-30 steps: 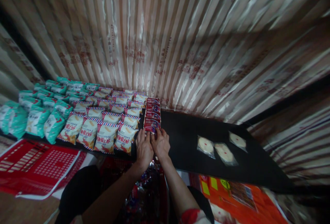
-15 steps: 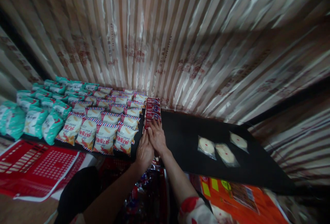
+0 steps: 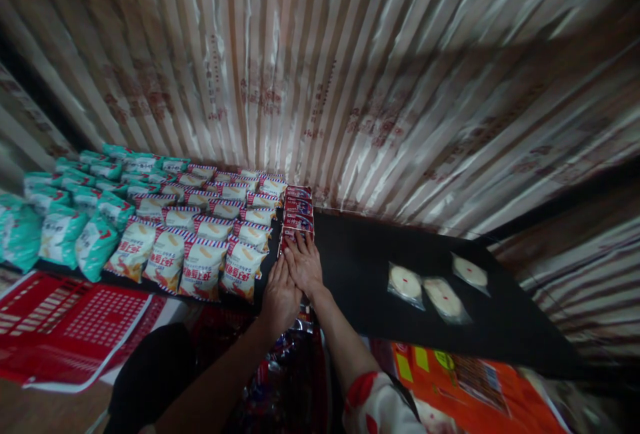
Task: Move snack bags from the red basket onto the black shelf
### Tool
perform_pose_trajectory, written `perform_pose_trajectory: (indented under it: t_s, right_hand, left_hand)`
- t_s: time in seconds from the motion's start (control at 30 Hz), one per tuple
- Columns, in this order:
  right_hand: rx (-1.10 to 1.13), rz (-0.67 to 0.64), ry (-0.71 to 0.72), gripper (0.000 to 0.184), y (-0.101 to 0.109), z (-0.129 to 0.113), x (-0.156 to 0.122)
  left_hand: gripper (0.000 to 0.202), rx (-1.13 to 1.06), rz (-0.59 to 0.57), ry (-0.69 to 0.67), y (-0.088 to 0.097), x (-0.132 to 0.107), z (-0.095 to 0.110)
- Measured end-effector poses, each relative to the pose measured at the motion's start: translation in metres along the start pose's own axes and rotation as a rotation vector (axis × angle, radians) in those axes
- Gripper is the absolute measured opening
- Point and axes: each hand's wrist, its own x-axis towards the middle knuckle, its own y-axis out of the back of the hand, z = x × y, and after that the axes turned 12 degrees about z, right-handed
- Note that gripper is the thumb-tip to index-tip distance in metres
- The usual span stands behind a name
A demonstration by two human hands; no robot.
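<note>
A short row of dark red snack packets [image 3: 299, 207] lies on the black shelf [image 3: 350, 267], running back toward the wall. My right hand [image 3: 305, 262] rests flat over the near end of this row, its fingers stretched out on the packets. Close against it, my left hand [image 3: 281, 294] lies at the row's front end with fingers extended; its palm side is hidden. Left of the row stand white bags with red-and-blue striped tops [image 3: 203, 264] in several lines. Beyond them are teal bags [image 3: 63, 234].
Clear-wrapped round white items [image 3: 405, 283] lie on the shelf's right part. Below are a red basket [image 3: 75, 327], more shiny dark packets [image 3: 270, 381] under my arms and an orange package [image 3: 465, 381]. A corrugated, plastic-covered wall [image 3: 300, 74] rises behind.
The view has shifted slightly. My right hand has drawn a little toward me along the red packets, showing more of the row. My left hand stays at the front end.
</note>
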Motion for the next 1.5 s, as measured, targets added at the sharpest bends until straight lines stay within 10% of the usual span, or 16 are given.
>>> perform_pose_trajectory:
  t_s: [0.9, 1.5]
  right_hand:
    - [0.072, 0.215, -0.021, 0.042, 0.003, -0.006, -0.009]
    - [0.296, 0.31, -0.144, 0.05, 0.019, -0.036, -0.097]
  left_hand:
    - [0.059, 0.153, -0.067, -0.041, 0.002, 0.004, -0.004]
    - [0.045, -0.13, 0.012, -0.097, 0.053, -0.049, 0.012]
